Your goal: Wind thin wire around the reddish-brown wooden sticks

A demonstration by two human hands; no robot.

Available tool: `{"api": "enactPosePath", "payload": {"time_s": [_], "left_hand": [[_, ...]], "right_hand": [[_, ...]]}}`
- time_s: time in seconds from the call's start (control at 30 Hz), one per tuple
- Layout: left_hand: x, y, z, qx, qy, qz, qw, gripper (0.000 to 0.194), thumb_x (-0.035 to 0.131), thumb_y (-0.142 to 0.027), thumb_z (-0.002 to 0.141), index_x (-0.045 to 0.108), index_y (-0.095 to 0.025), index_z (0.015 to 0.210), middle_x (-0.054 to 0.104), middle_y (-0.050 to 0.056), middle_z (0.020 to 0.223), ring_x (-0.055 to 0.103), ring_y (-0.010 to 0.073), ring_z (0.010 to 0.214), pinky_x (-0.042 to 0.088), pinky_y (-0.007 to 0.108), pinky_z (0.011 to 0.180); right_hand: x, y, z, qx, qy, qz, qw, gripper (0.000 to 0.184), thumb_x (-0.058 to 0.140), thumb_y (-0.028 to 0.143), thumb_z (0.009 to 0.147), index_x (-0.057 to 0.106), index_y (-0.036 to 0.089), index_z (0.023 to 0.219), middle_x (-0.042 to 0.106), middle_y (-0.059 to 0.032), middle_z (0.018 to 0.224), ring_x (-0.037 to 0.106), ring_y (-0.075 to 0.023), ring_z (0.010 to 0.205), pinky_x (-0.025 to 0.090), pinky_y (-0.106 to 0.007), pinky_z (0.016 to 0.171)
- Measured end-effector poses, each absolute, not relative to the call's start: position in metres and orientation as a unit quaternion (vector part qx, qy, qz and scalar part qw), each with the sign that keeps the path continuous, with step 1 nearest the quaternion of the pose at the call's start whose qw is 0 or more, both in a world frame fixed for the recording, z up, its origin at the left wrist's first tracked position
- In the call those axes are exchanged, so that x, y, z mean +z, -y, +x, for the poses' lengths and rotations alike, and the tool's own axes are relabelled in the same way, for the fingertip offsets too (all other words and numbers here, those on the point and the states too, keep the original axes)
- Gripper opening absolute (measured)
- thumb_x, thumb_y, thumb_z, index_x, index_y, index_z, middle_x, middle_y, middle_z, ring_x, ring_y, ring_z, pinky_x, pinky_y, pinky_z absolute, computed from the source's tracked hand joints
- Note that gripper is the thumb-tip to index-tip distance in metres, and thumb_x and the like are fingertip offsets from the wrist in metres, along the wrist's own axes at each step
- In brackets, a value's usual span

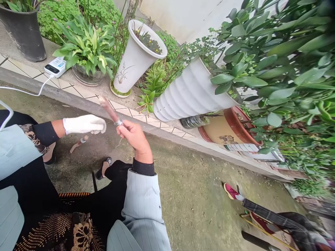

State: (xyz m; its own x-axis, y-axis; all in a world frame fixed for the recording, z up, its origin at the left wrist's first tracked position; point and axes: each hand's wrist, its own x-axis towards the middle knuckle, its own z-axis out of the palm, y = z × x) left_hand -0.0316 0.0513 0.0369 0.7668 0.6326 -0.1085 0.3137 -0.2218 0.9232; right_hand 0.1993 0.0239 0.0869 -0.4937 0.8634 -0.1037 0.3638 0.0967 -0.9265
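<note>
R hand [136, 137], bare, ctr-left of frame, is clamped on the lower end of a brown stick [108, 108] that tilts to upper left; silvery wire coil [118, 122] wraps it right by the grip. L hand [83, 124], in white glove [75, 125], is just left of it, apart from the stick, fingers [101, 126] curled; can't tell if they hold anything. 2nd stick [77, 144] w/ similar band [84, 139] lies on ground [183, 167] below glove. Upper left: white device [56, 67] w/ cable [40, 91] on tiled ledge [83, 91]. Lower right: another person's red shoe [230, 191].
</note>
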Motion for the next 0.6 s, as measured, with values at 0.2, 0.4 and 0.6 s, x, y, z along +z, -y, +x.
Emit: {"api": "enactPosePath", "payload": {"time_s": [0.2,0.4,0.6], "left_hand": [[0.04,-0.035,-0.02,0.044,-0.195,0.832,0.518,0.022,0.046,-0.025,0.09,0.065,-0.015,0.085,0.062,0.0,0.076,0.048,0.0108,0.064,0.036,0.02,0.062],[0.067,-0.045,-0.034,0.089,-0.197,0.792,0.571,0.025,0.046,-0.03,0.092,0.063,-0.012,0.087,0.062,0.002,0.082,0.052,0.0124,0.074,0.04,0.02,0.074],[0.062,-0.056,-0.045,0.133,-0.3,0.81,0.485,0.029,0.047,-0.039,0.087,0.064,-0.015,0.081,0.061,0.001,0.076,0.053,0.013,0.07,0.04,0.021,0.067]], "right_hand": [[0.07,-0.038,0.202,0.31,0.648,-0.646,0.256,0.03,0.043,0.041,0.089,0.061,0.017,0.087,0.055,-0.0014,0.069,0.047,-0.013,0.061,0.037,-0.024,0.059],[0.071,-0.039,0.2,0.203,0.683,-0.699,0.062,0.03,0.042,0.038,0.09,0.064,0.02,0.097,0.066,-0.0068,0.083,0.055,-0.0183,0.074,0.035,-0.026,0.065],[0.068,-0.033,0.195,0.342,0.762,-0.532,-0.14,0.023,0.051,0.032,0.086,0.066,0.017,0.082,0.062,-0.0039,0.072,0.051,-0.0133,0.062,0.032,-0.025,0.058]]}}
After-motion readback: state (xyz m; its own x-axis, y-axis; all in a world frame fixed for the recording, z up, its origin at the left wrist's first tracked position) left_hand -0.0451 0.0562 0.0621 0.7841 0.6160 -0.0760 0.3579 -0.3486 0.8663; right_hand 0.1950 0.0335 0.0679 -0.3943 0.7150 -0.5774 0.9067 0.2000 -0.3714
